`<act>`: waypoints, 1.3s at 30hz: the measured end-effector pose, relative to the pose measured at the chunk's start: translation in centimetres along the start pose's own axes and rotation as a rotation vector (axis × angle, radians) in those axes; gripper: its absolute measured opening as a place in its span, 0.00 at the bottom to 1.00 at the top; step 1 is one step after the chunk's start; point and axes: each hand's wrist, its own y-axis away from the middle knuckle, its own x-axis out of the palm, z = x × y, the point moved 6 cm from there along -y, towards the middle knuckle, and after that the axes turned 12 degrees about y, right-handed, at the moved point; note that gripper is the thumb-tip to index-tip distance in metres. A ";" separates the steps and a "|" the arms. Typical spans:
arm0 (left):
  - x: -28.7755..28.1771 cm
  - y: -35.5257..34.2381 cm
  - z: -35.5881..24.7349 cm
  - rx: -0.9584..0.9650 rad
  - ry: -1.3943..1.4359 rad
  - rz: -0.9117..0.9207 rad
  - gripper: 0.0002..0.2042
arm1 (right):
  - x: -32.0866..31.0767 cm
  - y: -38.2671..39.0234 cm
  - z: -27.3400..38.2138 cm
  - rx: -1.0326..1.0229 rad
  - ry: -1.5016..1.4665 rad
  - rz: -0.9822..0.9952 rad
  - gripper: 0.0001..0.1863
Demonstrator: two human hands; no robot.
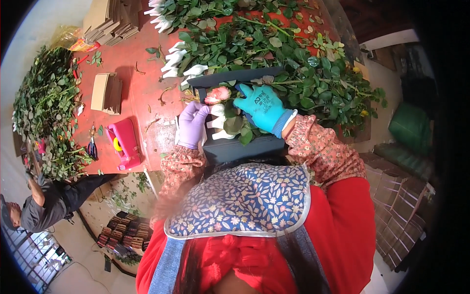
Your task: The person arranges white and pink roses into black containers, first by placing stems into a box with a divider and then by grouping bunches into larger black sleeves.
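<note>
My left hand, in a lavender glove, pinches at the left side of a dark open box, beside a pink rose; what its fingertips hold is too small to make out. My right hand, in a teal coated glove, curls over stems just right of the rose, its fingertips partly hidden. In the box, white-netted rose heads lie with green leaves between my hands.
Netted rose bunches cover the table's back and right; more stems lie left. Cardboard stacks, a pink tape dispenser and snips are on the red top. A co-worker is at lower left.
</note>
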 end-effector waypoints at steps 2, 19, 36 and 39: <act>-1.7 0.1 -1.2 -0.022 -0.147 -0.096 0.05 | 0.1 -0.1 -0.2 0.056 0.012 -0.005 0.14; 1.0 3.1 -4.5 0.100 -0.752 0.302 0.06 | 0.1 1.7 0.5 0.015 -0.062 0.105 0.20; -29.6 27.3 -1.5 -0.868 -1.843 0.039 0.44 | -7.8 1.2 -1.0 -0.018 -0.213 0.011 0.15; -16.8 16.6 -5.3 0.137 -1.338 0.060 0.12 | -11.8 0.8 0.7 -0.104 -0.112 0.033 0.17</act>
